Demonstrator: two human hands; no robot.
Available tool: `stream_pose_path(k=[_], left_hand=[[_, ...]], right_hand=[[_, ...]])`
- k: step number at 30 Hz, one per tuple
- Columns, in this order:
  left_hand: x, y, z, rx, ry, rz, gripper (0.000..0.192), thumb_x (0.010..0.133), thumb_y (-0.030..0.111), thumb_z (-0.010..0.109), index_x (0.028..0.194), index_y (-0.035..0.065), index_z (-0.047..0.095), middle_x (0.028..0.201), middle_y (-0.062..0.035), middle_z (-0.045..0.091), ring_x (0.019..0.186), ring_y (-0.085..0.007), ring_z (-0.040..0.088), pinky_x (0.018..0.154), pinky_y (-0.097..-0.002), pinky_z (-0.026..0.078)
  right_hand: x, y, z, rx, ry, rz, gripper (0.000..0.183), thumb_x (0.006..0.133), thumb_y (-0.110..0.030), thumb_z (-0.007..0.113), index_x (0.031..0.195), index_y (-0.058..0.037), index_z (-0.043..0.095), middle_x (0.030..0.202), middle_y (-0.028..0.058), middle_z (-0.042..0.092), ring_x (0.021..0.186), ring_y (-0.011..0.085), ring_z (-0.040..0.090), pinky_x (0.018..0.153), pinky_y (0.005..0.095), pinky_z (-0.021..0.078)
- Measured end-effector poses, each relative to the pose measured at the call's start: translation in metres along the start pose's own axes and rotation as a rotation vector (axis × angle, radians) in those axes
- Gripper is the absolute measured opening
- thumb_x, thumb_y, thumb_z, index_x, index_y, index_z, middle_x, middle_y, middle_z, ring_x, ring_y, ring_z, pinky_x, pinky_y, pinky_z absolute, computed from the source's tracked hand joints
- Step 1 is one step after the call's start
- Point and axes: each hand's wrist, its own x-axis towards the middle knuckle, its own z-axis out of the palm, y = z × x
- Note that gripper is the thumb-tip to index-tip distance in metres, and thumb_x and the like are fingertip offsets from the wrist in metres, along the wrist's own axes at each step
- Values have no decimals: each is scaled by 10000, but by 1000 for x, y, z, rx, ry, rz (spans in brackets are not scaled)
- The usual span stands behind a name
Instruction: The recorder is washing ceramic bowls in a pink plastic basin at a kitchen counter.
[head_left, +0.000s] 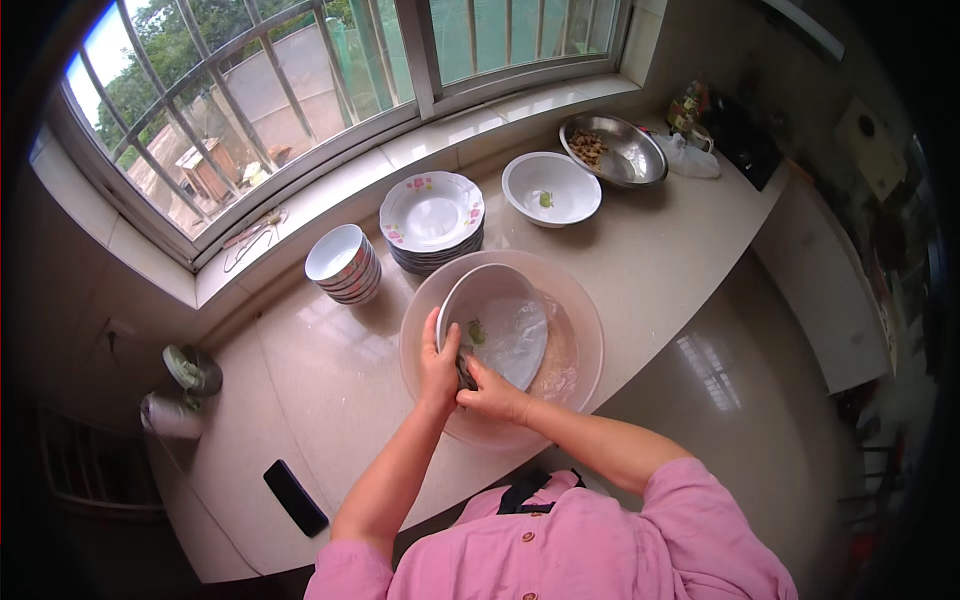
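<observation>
A white bowl (510, 326) with a small green print is tilted inside a translucent pink plastic basin (589, 330) that holds water. My left hand (441, 364) grips the bowl's left rim, thumb inside and fingers outside. Against the bowl's near inner side, my right hand (487, 390) presses a dark cloth or scrubber (466, 369), mostly hidden by the fingers. Some water lies in the bowl. Just beyond the basin stands a stack of white plates (432, 214) with pink flowers, and left of it a stack of small bowls (345, 262).
Toward the back right are another white bowl (551, 187) and a steel basin (626, 154) with brown pieces in it. A black phone (295, 498) lies at the counter's near left. A barred window (300, 97) runs behind the sill. The counter's edge curves along the right.
</observation>
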Motion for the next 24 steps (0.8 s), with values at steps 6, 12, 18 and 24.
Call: stream_pose_path(k=[6,12,18,24], left_hand=[[18,-12,-18,-154,45,-243,431,870,281,514,1236,76,414,1116,-78,504,1026,-191,477,854,-336,395],[19,-11,-17,-124,89,-292,431,859,328,521,1194,81,411,1074,-100,526,976,-237,528,828,-381,444],[21,-8,-11,-89,89,-325,432,845,324,542,1185,82,430,1077,-98,532,977,-238,529,829,-380,445],[-8,-36,-7,-76,203,-258,369,825,89,540,1172,43,423,1065,-119,532,964,-242,537,823,-359,453]], right_hand=[[-11,19,-20,-741,-162,-166,742,657,-118,573,1316,-18,249,1332,211,286,1236,343,294,974,439,321],[-12,25,-64,-1193,-360,-137,657,716,-161,585,1309,-73,318,1359,169,274,1259,368,253,978,542,255],[-11,38,-92,-1485,-354,-233,451,820,-162,433,1236,10,413,1267,266,379,1188,457,335,944,598,229],[-19,4,-63,-1312,-470,-45,558,756,-146,525,1256,38,361,1261,307,348,1145,453,389,905,561,320]])
